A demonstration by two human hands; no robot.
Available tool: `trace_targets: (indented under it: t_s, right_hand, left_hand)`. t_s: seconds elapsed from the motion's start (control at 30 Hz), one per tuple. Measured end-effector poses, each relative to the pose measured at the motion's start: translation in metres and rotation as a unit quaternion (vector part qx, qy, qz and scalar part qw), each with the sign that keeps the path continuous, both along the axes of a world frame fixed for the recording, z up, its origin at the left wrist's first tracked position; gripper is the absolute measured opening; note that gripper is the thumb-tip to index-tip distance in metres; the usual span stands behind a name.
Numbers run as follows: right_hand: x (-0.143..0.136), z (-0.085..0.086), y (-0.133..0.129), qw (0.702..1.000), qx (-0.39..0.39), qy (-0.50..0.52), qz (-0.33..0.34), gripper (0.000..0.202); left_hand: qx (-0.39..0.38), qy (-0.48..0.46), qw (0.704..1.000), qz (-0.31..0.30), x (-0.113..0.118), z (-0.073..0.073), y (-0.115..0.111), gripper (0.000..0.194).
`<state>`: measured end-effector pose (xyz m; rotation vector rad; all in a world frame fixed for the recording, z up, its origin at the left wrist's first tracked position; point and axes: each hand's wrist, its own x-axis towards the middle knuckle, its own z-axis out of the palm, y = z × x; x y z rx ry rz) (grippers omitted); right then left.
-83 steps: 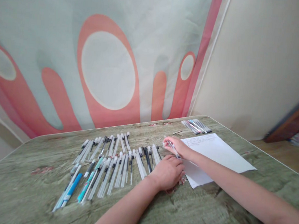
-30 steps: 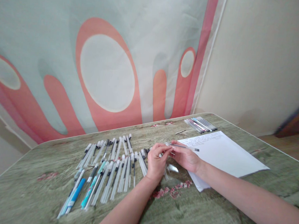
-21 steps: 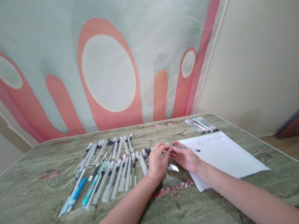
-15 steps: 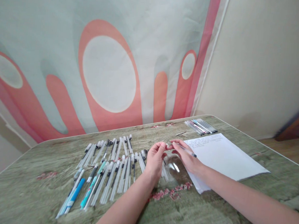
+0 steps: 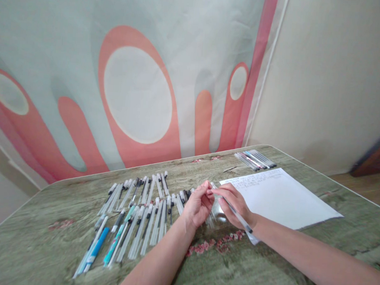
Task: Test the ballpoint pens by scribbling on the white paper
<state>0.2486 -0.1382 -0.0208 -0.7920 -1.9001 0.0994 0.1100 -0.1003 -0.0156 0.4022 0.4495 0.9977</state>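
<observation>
Nearest: wood-grained tabletop (image 5: 249,272), 2 bare forearms reaching over it, a pink flower print (image 5: 215,245) between them. To the left, a blue marker (image 5: 97,249) lies among slim pale pens.

Next out: right hand (image 5: 234,204), grip pinching a pen (image 5: 240,218) with a clear barrel. The pen slants across that hand, dark end toward the wrist, other end at the left fingertips. Left hand (image 5: 199,206): thumb and fingers bunched at that far end; cannot tell whether its grip pinches the pen or something small (fingers cover the spot).

Step in hand, my reading: 2-handed handling of the pen's far end, above the tabletop. Next move would call for a steady right hold on the barrel and small, exact left fingertip motion.

Farther: 2 rough rows of capped pens, front row (image 5: 155,224) and back row (image 5: 152,188); at right, a white sheet (image 5: 293,202) with handwriting along its far side. Beyond it, a pen group (image 5: 255,160). Farthest: printed cloth (image 5: 197,34).
</observation>
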Motion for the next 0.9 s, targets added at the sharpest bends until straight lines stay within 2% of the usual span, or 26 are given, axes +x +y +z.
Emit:
trace_targets:
  t_s: [0.2, 0.7, 0.9]
  right_hand:
    - [-0.0008, -0.0078, 0.0034, 0.998, -0.006, 0.053, -0.019, 0.03]
    - [-0.0035, -0.0097, 0.0069, 0.999, 0.006, 0.048, -0.021, 0.031]
    - [-0.0035, -0.0098, 0.0069, 0.998, 0.003, 0.053, -0.018, 0.029]
  left_hand:
    - [-0.007, -0.024, 1.0, -0.016, -0.0004, 0.0009, -0.0004, 0.007]
    - [0.005, -0.014, 1.0, -0.013, -0.0009, -0.0046, 0.0023, 0.01]
    - [-0.023, -0.003, 1.0, -0.012, -0.0019, -0.0054, 0.0026, 0.013]
